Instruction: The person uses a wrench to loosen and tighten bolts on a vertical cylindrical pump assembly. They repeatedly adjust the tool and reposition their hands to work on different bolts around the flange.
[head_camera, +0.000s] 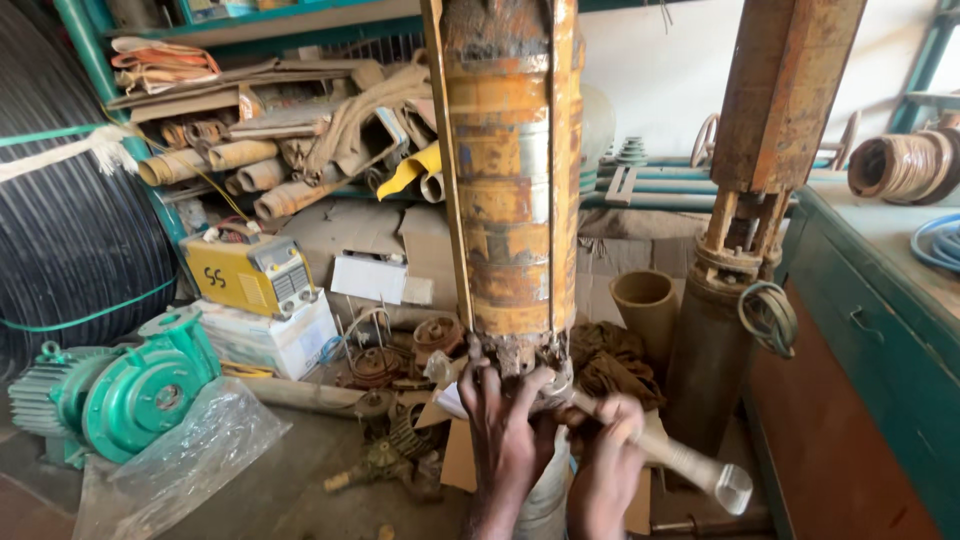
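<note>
- At the far left of the frame a big coil of black pipe (70, 220) fills the edge, with a green pump (125, 385) on the floor below it and a sheet of clear plastic (175, 460) lying in front.
- Left of centre, a yellow box-shaped machine (250, 272) sits on a white carton (270, 335), under a shelf heaped with rusty pipes (250, 160).
- In the middle stands the rusty yellow pump column (512, 180), upright, its long axis running from the top of the frame down to just above the hands.
- The left hand (505, 440), at lower centre, has its fingers spread and curled up against the column's bottom end, touching it from below.
- The right hand (605, 465), just beside it, is closed around the handle of a pale tool (690, 465) that slants down to the lower right; its head end lies at the column's base.
- The left hand is the nearer one to the column; the work sits directly above both hands.
- Right of centre a second rusty column (745, 230) stands close by, and a green bench (880, 330) edges the far right, so free room is narrow on that side and wider toward the lower left floor.
</note>
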